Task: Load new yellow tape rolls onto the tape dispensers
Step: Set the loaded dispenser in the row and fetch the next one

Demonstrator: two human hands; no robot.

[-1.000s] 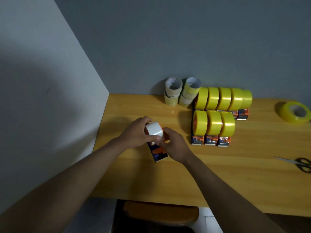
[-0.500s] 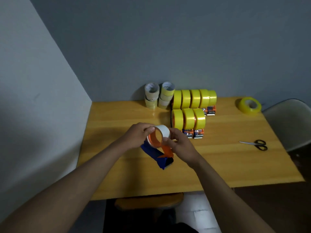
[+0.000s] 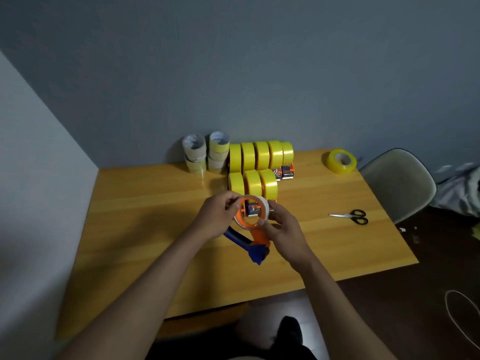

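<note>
Both hands hold one tape dispenser [image 3: 255, 242] above the wooden table [image 3: 145, 229]. The left hand [image 3: 217, 219] pinches the white empty core [image 3: 263, 207] on its orange hub; the right hand [image 3: 281, 228] curls round the orange frame. The blue handle hangs below the grip. Just beyond the grip stand dispensers with yellow tape rolls [image 3: 253, 183].

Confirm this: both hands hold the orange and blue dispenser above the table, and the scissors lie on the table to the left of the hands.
Wrong side. The scissors lie to the right of the hands, as the head view shows. The rest stands: left hand and right hand hold the orange and blue dispenser above the table.
</note>
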